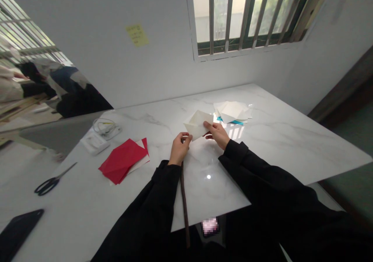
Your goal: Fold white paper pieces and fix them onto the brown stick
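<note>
The left hand (180,149) and the right hand (217,134) both gripped a folded sheet of white paper (197,124), holding it in the air just above the table. The fingers of the left hand (186,138) were closed in a pinch on its lower edge, while the fingers of the right hand (208,126) lay across its right side, pressed against the fold. Neither hand was spread wide. Black sleeves (256,172) covered both forearms, and a long dark brown strap (184,203) hung down beside the left one.

Just beyond the folded sheet, a loose pile of white paper sheets (232,111) lay on a teal paper piece (230,121). Both stood on a white marble table (285,145). Left of the hands lay crumpled-looking folded red paper (121,161) on a white sheet (142,159). Farther left were black-handled steel scissors (50,184), a white rectangular box (94,143) beside a coiled white cable (106,128), and a black flat slab (16,234) at the table's corner. A yellow sticky note (137,35) was stuck on the wall, beside a barred window (247,17).
</note>
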Action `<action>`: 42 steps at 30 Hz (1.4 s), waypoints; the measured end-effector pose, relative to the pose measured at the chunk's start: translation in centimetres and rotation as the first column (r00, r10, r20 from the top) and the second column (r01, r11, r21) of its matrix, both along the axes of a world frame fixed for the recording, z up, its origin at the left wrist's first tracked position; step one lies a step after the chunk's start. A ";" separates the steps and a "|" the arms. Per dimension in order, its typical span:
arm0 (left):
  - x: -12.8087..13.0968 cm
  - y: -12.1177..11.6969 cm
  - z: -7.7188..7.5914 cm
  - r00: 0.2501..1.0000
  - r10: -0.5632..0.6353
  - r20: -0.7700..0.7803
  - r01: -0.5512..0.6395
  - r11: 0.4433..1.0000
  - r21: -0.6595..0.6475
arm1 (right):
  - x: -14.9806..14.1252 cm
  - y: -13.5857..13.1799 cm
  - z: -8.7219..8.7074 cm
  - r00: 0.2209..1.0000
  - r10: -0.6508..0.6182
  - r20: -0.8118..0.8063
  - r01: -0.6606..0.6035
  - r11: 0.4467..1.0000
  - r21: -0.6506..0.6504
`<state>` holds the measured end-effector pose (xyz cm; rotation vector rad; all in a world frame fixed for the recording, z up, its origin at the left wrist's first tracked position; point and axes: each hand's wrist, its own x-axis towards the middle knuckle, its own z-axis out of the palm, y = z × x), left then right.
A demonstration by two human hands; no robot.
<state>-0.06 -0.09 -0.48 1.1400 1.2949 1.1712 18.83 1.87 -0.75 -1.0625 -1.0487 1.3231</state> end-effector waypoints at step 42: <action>-0.4 -0.5 0.4 0.984 -0.126 -0.128 0.138 0.986 0.088 | 1.1 -0.1 -0.3 0.842 -0.221 0.492 -0.038 0.886 0.463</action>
